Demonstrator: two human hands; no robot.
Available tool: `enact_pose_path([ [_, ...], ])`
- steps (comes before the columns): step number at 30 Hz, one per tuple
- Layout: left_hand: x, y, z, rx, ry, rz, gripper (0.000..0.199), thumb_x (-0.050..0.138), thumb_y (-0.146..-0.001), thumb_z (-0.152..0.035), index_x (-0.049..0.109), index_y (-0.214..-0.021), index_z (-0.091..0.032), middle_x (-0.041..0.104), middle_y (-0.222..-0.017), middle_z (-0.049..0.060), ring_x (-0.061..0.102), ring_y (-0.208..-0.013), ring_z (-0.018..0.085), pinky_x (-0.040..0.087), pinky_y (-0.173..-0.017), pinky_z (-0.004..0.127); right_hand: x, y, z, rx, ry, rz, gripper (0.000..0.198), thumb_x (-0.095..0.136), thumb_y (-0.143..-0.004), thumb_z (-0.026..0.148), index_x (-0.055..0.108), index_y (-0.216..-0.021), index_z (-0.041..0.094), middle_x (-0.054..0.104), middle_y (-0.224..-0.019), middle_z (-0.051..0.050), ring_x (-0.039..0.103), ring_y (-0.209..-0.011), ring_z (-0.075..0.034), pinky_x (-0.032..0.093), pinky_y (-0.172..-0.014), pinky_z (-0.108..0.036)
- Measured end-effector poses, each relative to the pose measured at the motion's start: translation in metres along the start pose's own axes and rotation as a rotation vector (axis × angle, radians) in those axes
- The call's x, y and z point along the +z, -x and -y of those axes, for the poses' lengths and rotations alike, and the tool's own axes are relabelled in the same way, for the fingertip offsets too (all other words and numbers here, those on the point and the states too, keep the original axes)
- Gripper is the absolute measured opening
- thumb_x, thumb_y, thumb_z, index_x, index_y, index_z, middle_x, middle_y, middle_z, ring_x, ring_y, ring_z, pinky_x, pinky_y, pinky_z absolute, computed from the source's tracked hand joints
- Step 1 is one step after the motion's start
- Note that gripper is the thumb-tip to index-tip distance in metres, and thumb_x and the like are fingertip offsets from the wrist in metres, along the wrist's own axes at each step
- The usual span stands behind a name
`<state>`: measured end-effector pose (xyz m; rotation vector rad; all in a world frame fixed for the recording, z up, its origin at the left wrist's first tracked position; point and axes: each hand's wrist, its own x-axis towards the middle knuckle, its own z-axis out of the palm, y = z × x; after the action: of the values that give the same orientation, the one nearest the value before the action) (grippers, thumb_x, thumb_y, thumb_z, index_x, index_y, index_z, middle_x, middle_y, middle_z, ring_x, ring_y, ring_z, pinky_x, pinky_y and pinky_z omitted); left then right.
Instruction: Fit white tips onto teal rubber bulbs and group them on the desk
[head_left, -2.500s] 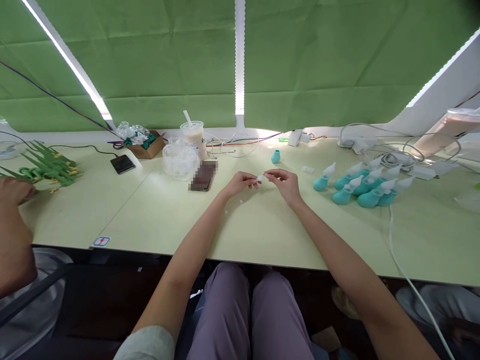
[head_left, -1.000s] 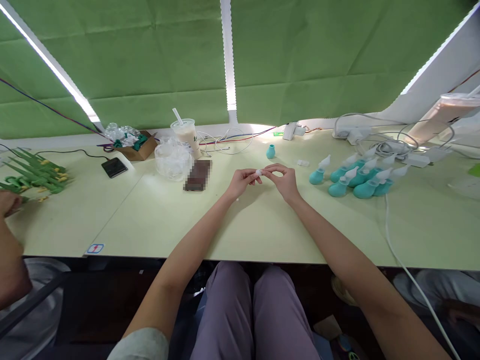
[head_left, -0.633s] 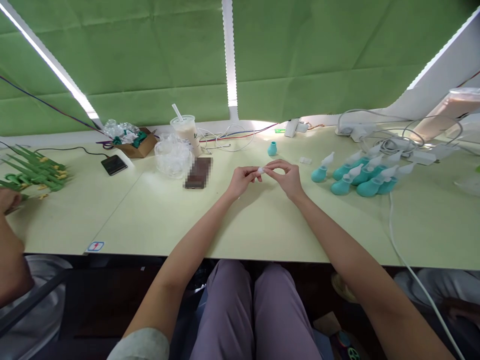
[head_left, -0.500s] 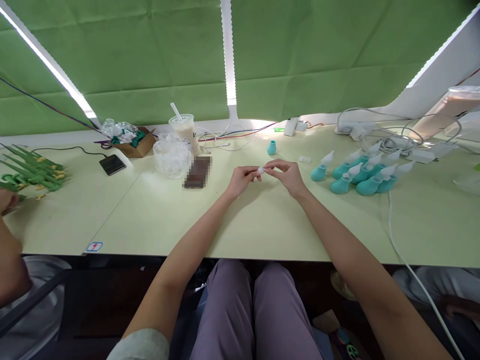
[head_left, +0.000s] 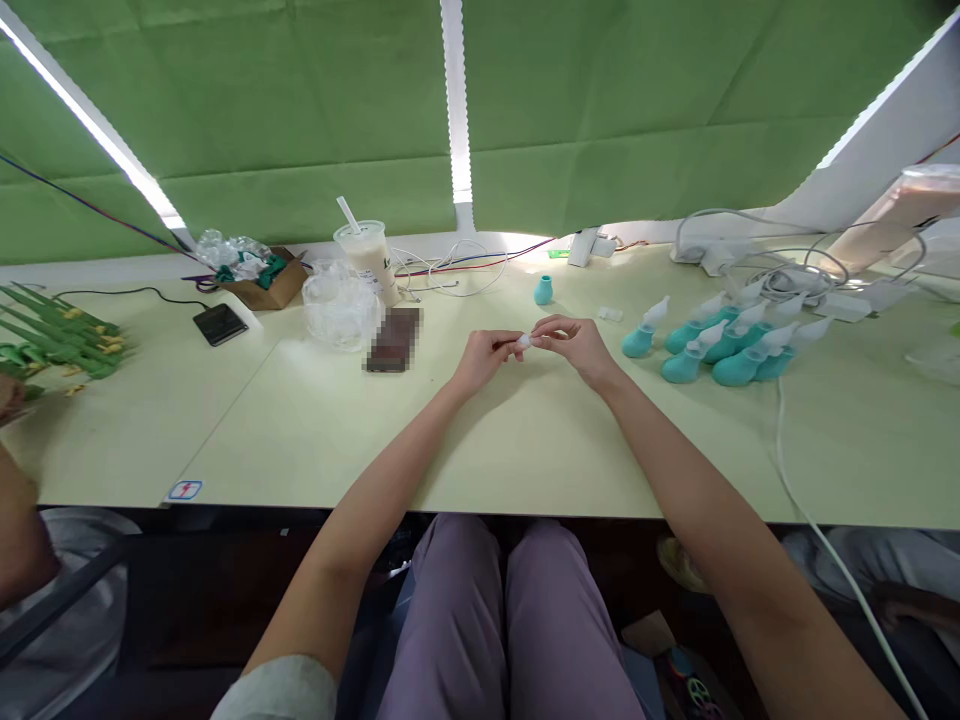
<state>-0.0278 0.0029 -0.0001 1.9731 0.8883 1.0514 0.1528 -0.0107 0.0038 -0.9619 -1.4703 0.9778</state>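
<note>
Left fingers [head_left: 508, 349] and right fingers [head_left: 553, 324] tight on a small white piece [head_left: 524, 342], between phone [head_left: 393, 340] and teal bulbs [head_left: 736, 371]

Single head-worn view, forward and down, from above the lap [head_left: 461, 640]; desk [head_left: 547, 450] near, green covering [head_left: 637, 110] beyond

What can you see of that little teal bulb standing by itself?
The teal bulb is small, its rounded body narrowing to a short neck. It looks smooth and matte, like rubber or soft plastic. No white tip sits on it. It stands upright on the pale table, beyond the left hand and the right hand; only the table appears to touch it. Any markings are too small to tell.
</note>
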Motion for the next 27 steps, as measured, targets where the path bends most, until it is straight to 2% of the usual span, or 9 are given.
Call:
enact_pose_path([
  [4, 0.0028, 0.0016, 0.0027, 0.033, -0.066, 0.009, 0.024, 0.051, -0.081, -0.027, 0.072, -0.081, -0.015, 0.064, -0.064, 0.0, 0.046, -0.057, 0.008, 0.04, -0.06, 0.019, -0.0021, 0.0014, -0.0018, 0.069, -0.029, 0.039, 0.029, 0.08, -0.054, 0.043, 0.07, -0.067, 0.02, 0.065, -0.083, -0.003, 0.058, -0.085, -0.018, 0.043, -0.085, -0.034],
  [9, 0.0075, 0.0046, 0.0031, 0.05, -0.074, 0.024, 0.026, 0.048, -0.082, -0.026, 0.071, -0.088, -0.016, 0.068, -0.069, 0.001, 0.052, -0.061, 0.01, 0.042, -0.062, 0.02, -0.0066, 0.0031, -0.0035, 0.144, -0.066, 0.102, 0.028, 0.081, -0.054, 0.041, 0.07, -0.067, 0.019, 0.065, -0.078, -0.002, 0.057, -0.08, -0.017, 0.043, -0.081, -0.032],
  [15, 0.0088, 0.0082, 0.0006, 0.095, -0.141, 0.019, 0.026, 0.046, -0.082, -0.021, 0.071, -0.086, -0.016, 0.068, -0.071, 0.002, 0.051, -0.06, 0.009, 0.041, -0.062, 0.019, -0.0093, 0.0039, -0.006, 0.213, -0.145, 0.187, 0.028, 0.083, -0.053, 0.038, 0.07, -0.068, 0.018, 0.067, -0.078, -0.003, 0.059, -0.077, -0.016, 0.044, -0.08, -0.033],
  [21, 0.0088, 0.0102, -0.0024, 0.108, -0.149, -0.007, 0.026, 0.046, -0.082, -0.021, 0.071, -0.087, -0.015, 0.066, -0.067, 0.001, 0.047, -0.057, 0.008, 0.038, -0.059, 0.019, -0.0072, 0.0045, -0.0039, 0.192, -0.186, 0.187, 0.025, 0.083, -0.054, 0.036, 0.07, -0.066, 0.018, 0.066, -0.079, -0.003, 0.059, -0.078, -0.016, 0.045, -0.08, -0.032],
  [27, 0.0074, 0.006, -0.0021, 0.066, -0.14, 0.005, 0.025, 0.048, -0.082, -0.023, 0.072, -0.084, -0.015, 0.066, -0.066, 0.0, 0.047, -0.057, 0.009, 0.037, -0.058, 0.019, -0.0104, 0.0027, -0.0012, 0.177, -0.109, 0.157, 0.029, 0.082, -0.053, 0.039, 0.071, -0.07, 0.018, 0.067, -0.078, -0.003, 0.059, -0.081, -0.018, 0.044, -0.082, -0.033],
])
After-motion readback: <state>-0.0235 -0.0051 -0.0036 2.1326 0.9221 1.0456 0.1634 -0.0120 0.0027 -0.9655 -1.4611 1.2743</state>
